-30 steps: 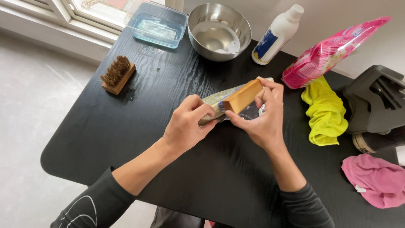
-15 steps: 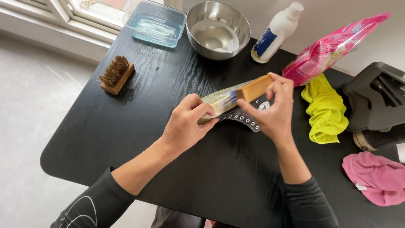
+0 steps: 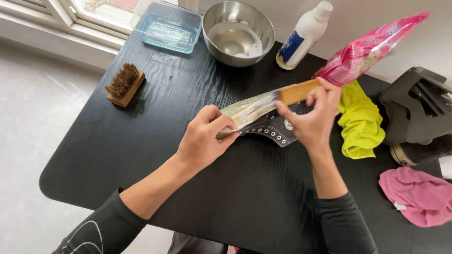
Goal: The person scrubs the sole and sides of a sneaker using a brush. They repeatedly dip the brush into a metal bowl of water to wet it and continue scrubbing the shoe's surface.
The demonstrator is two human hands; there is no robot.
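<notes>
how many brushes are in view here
2. One wooden brush lies on the black table at the left, untouched. The other brush is in the right hand, against the shoe that the left hand holds. None seem hidden.

We have one view only, worn on the head, looking steeply down and forward over the black desk (image 3: 141, 155). It sits close above our forearms, takes in nearly the whole desktop, the window sill (image 3: 56, 26) at upper left.
</notes>
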